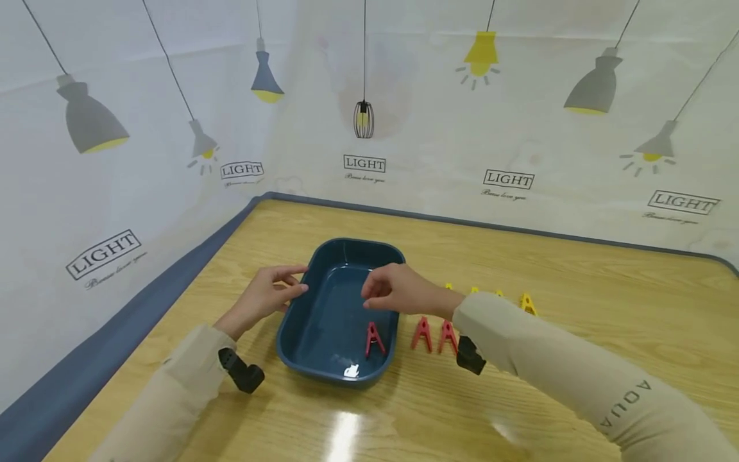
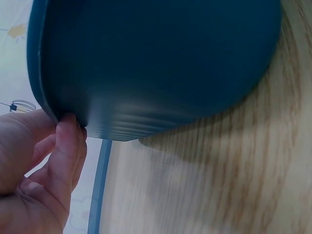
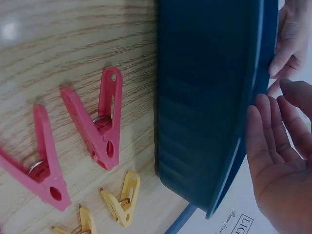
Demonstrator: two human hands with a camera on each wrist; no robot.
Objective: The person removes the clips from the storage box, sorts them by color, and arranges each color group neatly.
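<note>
My left hand point(image 1: 262, 296) pinches the left rim of a dark blue rectangular plastic tub point(image 1: 331, 321); in the left wrist view its fingers point(image 2: 68, 146) press the outer wall. Over the tub's right side hovers my right hand point(image 1: 398, 290), its fingers loosely bent and nothing visible between them. One red plastic clothespin point(image 1: 372, 331) lies in the tub, near its front right corner. Right of the tub, more red clothespins point(image 3: 109, 146) lie on the table beneath my right forearm. Behind them is a row of several yellow clothespins point(image 1: 526, 304), partly hidden by the sleeve.
The wood-grain table point(image 1: 277, 417) has a dark blue border strip point(image 1: 404, 213) along the back. A white curtain-like backdrop point(image 1: 427, 147) printed with lamps stands behind and to the left. Black wrist cameras point(image 1: 241, 371) are strapped to both forearms.
</note>
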